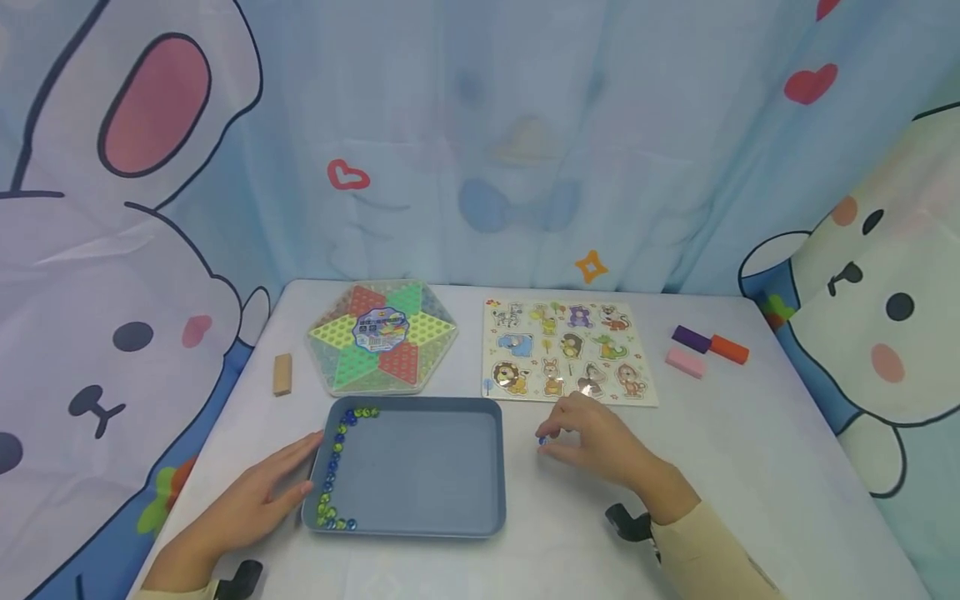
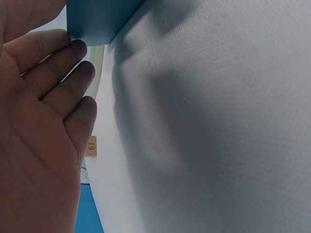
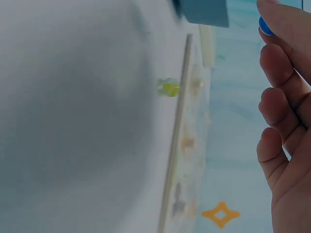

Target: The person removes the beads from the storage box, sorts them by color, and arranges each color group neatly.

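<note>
Between thumb and fingertip, my right hand (image 1: 600,437) pinches a blue marble (image 1: 542,440), held to the right of the tray. The same blue marble (image 3: 265,26) shows at the top of the right wrist view. My left hand (image 1: 258,500) lies along the left side of the blue-grey tray (image 1: 420,529), its extended fingertips at the rim. Several blue and yellow-green marbles (image 1: 330,471) line the tray's left side and turn along both left corners. A yellow-green marble (image 3: 169,87) sits on the white table near the puzzle board in the right wrist view.
Behind the tray lies a hexagonal Chinese checkers board (image 1: 360,375). An animal puzzle board (image 1: 555,325) is to its right. Purple, orange and pink blocks (image 1: 686,362) are at the far right, and a wooden block (image 1: 282,375) at the left. A printed curtain (image 1: 420,233) hangs behind the table.
</note>
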Motion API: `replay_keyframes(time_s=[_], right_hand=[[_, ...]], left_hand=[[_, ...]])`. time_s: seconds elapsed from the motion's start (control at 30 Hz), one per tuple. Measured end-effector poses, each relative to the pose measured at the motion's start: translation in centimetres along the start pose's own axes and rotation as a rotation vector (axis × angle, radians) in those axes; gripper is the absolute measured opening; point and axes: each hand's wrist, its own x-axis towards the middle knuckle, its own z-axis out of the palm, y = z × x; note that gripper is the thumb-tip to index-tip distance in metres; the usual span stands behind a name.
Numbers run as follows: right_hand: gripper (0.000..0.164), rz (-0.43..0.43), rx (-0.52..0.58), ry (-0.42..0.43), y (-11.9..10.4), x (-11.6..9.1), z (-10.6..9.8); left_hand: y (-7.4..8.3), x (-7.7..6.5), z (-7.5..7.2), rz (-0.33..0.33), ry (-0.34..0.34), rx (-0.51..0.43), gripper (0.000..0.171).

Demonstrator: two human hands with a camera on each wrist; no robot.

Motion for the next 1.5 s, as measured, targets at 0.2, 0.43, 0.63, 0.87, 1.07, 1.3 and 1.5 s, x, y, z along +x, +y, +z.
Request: replay_keyframes(time_s=[0.2, 0.43, 0.63, 0.87, 1.07, 1.3, 1.5], right_hand=[[0.013, 0.043, -0.005, -0.065, 0.9, -1.4, 1.2], [0.013, 0.005, -0.025, -0.113, 2.0, -2.6, 2.4], [0.013, 0.0, -0.041, -0.176, 2.1, -3.2, 3.1], [0.013, 0.016, -0.05, -0.195, 1.9, -3.4, 3.3], [0.013, 0.027, -0.063, -0.19, 1.8, -3.4, 3.5], [0.018, 0.07, -0.058, -0.19, 1.7, -3.1, 2.6], [0.022, 0.074, -0.04, -0.072, 2.0, -2.2, 0.0]], left_hand=[[-0.1, 0.0, 0.0, -0.012, -0.008, 0.01, 0.061], [0.0, -0.1, 0.1, -0.001, 0.0, 0.017, 0.061], [0.1, -0.2, -0.1, -0.012, -0.008, 0.031, 0.062], [0.0, -0.2, 0.0, 0.015, 0.006, 0.026, 0.061], [-0.1, -0.3, -0.1, -0.001, -0.005, 0.017, 0.062], [0.1, -0.2, -0.3, 0.0, -0.017, 0.023, 0.061], [0.0, 0.0, -0.3, 0.015, -0.015, 0.012, 0.061]])
